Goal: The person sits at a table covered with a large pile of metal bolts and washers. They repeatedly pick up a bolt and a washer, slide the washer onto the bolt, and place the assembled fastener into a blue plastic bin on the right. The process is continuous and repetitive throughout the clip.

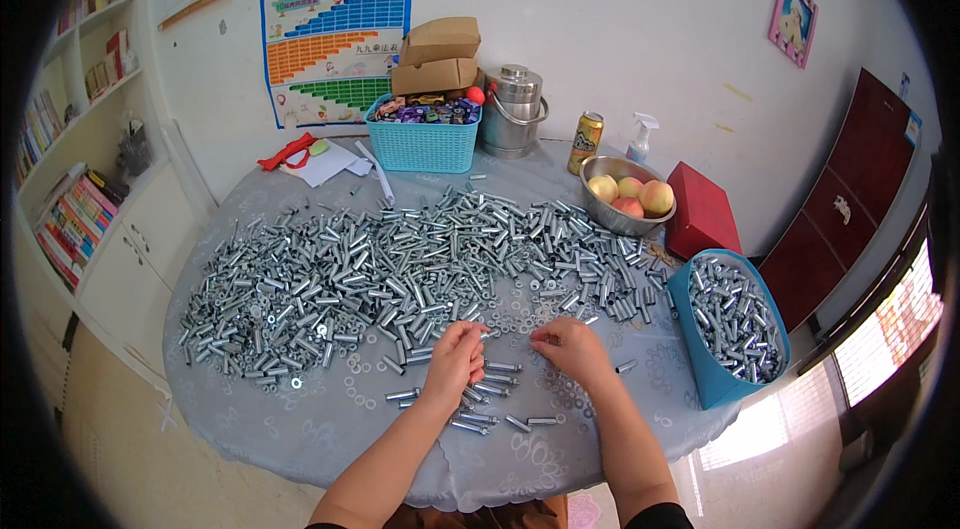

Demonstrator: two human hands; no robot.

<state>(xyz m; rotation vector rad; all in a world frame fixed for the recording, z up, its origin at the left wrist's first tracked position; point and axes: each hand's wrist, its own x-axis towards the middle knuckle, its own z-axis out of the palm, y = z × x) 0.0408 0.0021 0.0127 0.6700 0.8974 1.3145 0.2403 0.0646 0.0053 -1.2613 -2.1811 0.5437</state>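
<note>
My left hand [458, 357] is curled closed at the near side of the pile, its back towards me. A small metal end shows at its thumb, apparently a bolt; the fist hides the rest. To its right my right hand [572, 347] is bent down to the cloth, fingertips pinched together beside loose flat washers [545, 311]. Whatever the pinch holds is too small to make out. Beneath and around my left hand lie several sleeved anchor bolts [497, 379], roughly side by side. Two loose metal sleeves [540, 420] rest nearer to me.
A wide heap of metal sleeves and bolts [370, 264] spreads over the grey tablecloth [330, 439]. At right stands a blue bin [722, 391] full of sleeves. Behind are a turquoise basket [424, 151], steel canister [513, 119], can [586, 142], fruit bowl [625, 222] and red box [703, 214].
</note>
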